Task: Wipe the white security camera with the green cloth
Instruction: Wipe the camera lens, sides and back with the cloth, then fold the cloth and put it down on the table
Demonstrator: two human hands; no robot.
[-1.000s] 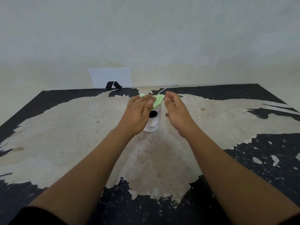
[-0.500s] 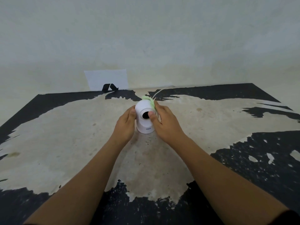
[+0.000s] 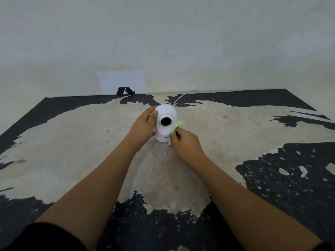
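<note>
The camera stood upright on the worn table, lens facing us, its white cable trailing back toward the wall. We had the left hand cupped against its left side, fingers loosely curved and thumb near the lens ring, seemingly to brace it so it would not slide or turn under pressure. The right hand was closed on the bunched cloth, pressing it to the camera's lower right flank. We judged the wiping to be under way, with the cloth bunched to keep a firm pad against the curved shell
</note>
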